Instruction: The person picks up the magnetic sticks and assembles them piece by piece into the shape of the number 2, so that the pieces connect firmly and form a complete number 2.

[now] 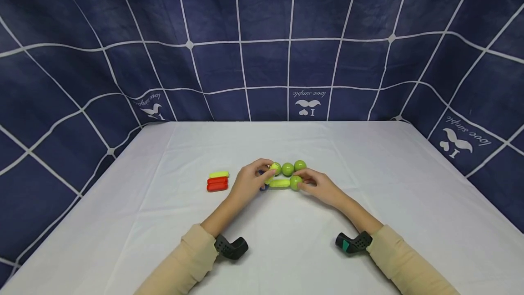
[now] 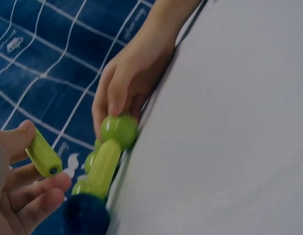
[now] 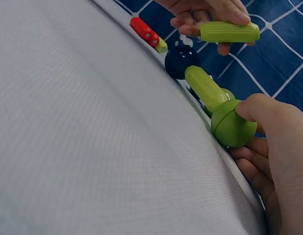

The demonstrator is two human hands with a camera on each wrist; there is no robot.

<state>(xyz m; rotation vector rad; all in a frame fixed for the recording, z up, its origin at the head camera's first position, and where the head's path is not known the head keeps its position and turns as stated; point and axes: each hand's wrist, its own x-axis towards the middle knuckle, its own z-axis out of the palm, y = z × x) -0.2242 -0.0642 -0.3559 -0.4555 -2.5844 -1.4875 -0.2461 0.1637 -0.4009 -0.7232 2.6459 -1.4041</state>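
My left hand [image 1: 247, 180] pinches a short yellow-green ribbed rod [image 3: 230, 32] between thumb and fingers, raised over the other pieces. One end of it, with a small dark round spot, faces the camera in the left wrist view. With thumb and fingers, my right hand [image 1: 321, 187] grips a green ball [image 3: 233, 125] low at the table. From that ball a second yellow-green rod [image 1: 280, 183] runs left to a dark blue ball [image 3: 181, 62]. In the head view my left hand covers much of the blue ball.
Just behind the rod stand several loose green balls [image 1: 288, 169]. To the left lie two red rods [image 1: 217, 186] and another yellow-green rod [image 1: 219, 175], side by side. A white cloth covers the table [image 1: 262, 249]; a dark blue checked curtain [image 1: 262, 63] surrounds its back and sides.
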